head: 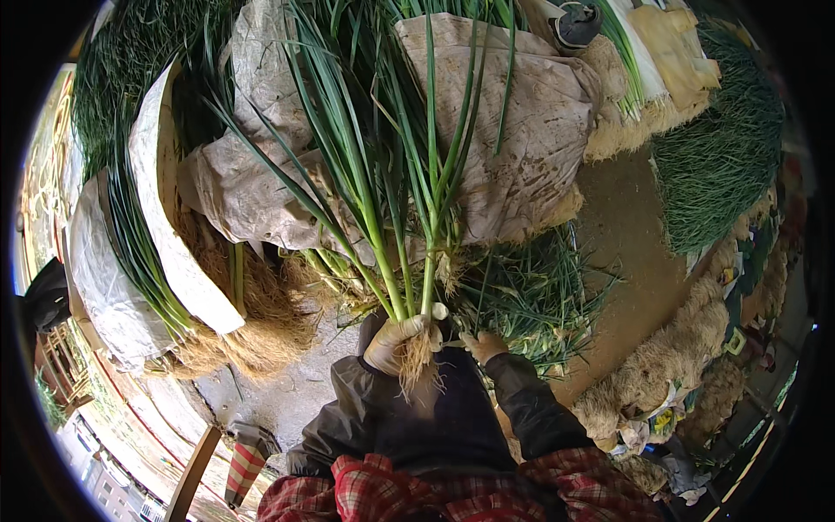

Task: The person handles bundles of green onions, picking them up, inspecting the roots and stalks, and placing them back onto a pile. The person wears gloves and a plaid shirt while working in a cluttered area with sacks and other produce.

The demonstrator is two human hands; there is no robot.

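Note:
My left hand (391,342) is closed around the lower stems of a few green onions (385,267), just above their pale, stringy roots (417,365). The long leaves fan upward, away from my body. To the right of the roots is my right hand (486,346), fingers curled and pointing toward the bunch. Something thin and pale shows at its fingertips, too small to name, and whether it is gripped is unclear. Beyond the bunch, a soiled cloth cover (509,130) lies over a heap of more green onions, whose leaves stick out at the top.
Loose green leaf trimmings (541,293) lie piled beyond my right hand. At left, rooted green onions (143,261) lie against a curved white sheet (189,228). More onion stacks (717,143) line the right across a brown floor (613,215). A red-striped cone (246,463) stands at lower left.

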